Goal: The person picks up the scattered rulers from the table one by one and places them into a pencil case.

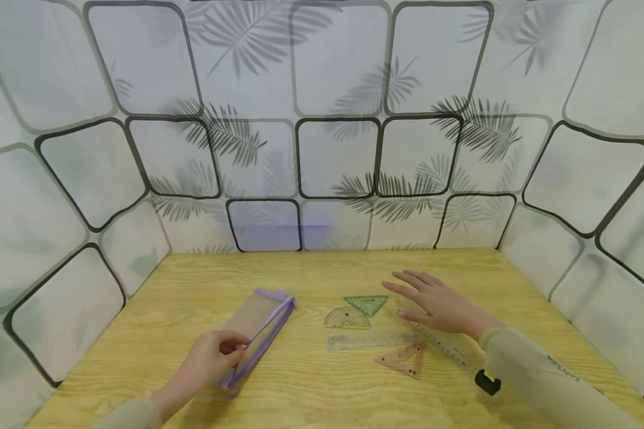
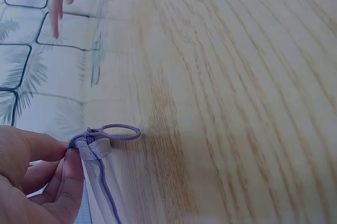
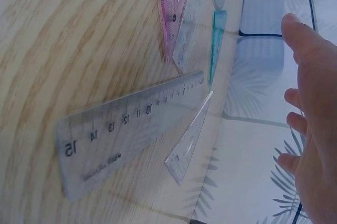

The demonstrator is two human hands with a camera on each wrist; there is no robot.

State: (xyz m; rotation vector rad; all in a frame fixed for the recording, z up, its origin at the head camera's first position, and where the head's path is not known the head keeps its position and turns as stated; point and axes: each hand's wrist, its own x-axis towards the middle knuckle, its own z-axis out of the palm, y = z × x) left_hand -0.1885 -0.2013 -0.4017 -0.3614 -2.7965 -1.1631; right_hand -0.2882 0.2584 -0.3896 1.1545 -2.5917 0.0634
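My left hand [image 1: 210, 356] pinches the edge of a purple-trimmed zip pouch [image 1: 251, 317], which lies on the table at the left. In the left wrist view, thumb and fingers grip its corner beside a ring-shaped zip pull [image 2: 122, 132]. My right hand [image 1: 430, 302] hovers, fingers extended and holding nothing, over a clear ruler [image 3: 129, 132] and a small clear set square [image 3: 185, 148]. Left of it lie a green set square [image 1: 369, 305], a clear protractor [image 1: 349, 320], a clear patterned ruler [image 1: 372, 341] and a pink set square [image 1: 406, 359].
The wood-grain table [image 1: 300, 399] is bounded at the back and sides by patterned white curtains [image 1: 338, 161]. A small black and yellow device [image 1: 488, 382] is at the right sleeve [image 1: 542, 369].
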